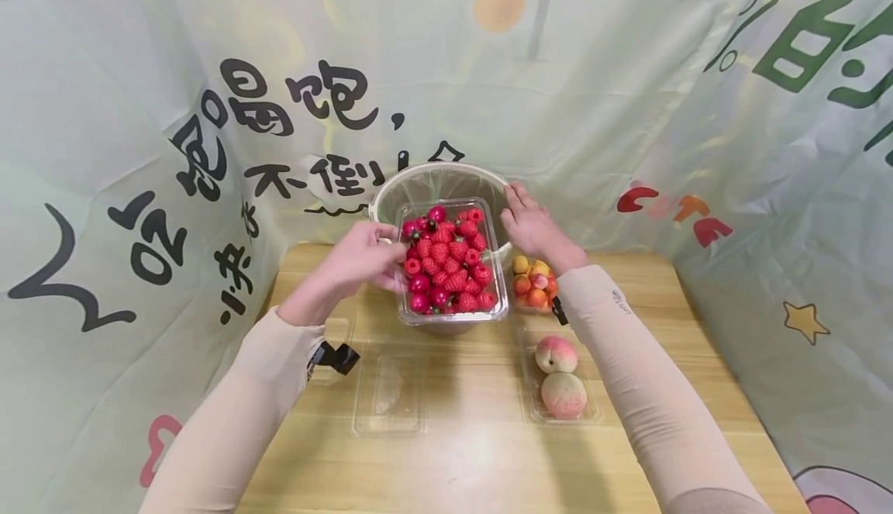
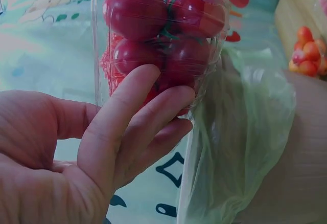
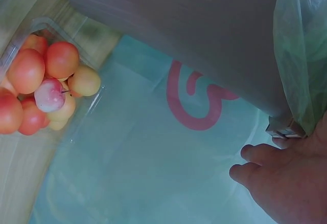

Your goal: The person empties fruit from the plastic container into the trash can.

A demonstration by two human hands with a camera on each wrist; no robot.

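My left hand (image 1: pixel 366 254) grips the left side of a clear plastic box (image 1: pixel 453 318), its fingers against the wall. Raspberries (image 1: pixel 456 266) and glossy, round dark-red fruits (image 1: pixel 418 302) fill it; green stems show among the round ones in the left wrist view (image 2: pixel 135 14). Tilted toward me, the box is held up in front of a bin (image 1: pixel 418 173) lined with a thin greenish bag (image 2: pixel 240 132). My right hand (image 1: pixel 533 227) rests at the bin's right rim with its fingers fairly straight. Its thumb is hidden.
On the wooden table (image 1: pixel 474 452), a box of small orange and yellow fruits (image 1: pixel 537 281) stands right of the bin. Nearer me lie two peaches (image 1: pixel 563 395) in a clear tray. Clear plastic containers (image 1: pixel 391 394) lie at left. Printed cloth (image 1: pixel 593 72) encloses the table's back and sides.
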